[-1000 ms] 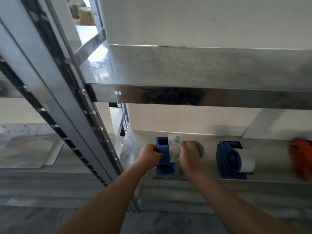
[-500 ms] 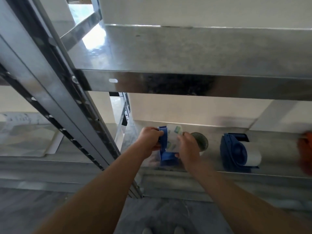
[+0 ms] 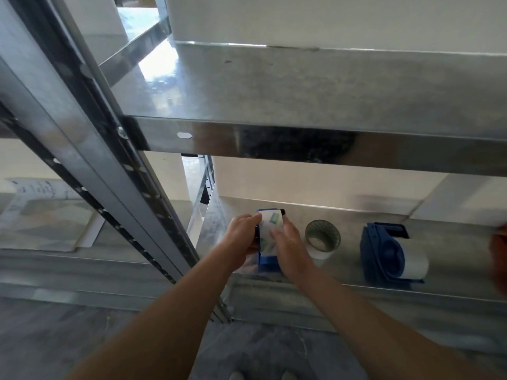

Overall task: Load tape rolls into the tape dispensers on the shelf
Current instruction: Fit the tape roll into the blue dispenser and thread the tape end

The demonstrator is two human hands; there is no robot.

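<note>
A blue tape dispenser [image 3: 267,263] stands at the left end of the lower metal shelf [image 3: 343,212]. A white tape roll with green print [image 3: 270,227] sits in it. My left hand [image 3: 241,239] grips the dispenser's left side. My right hand [image 3: 288,245] presses on the roll from the right, covering part of it. A loose clear tape roll [image 3: 322,238] lies flat just right of my right hand. Further right stands a second blue dispenser [image 3: 384,253] loaded with a white roll [image 3: 414,261].
The upper metal shelf [image 3: 301,86] overhangs close above. A slotted steel upright [image 3: 115,174] runs diagonally at left. An orange object [image 3: 500,256], blurred, shows at the right edge. A white board [image 3: 46,215] lies on the floor at left.
The dispenser with the roll was lifted off the shelf half a second ago and now stands back on it. My right hand has slid over the roll. The view has tilted.
</note>
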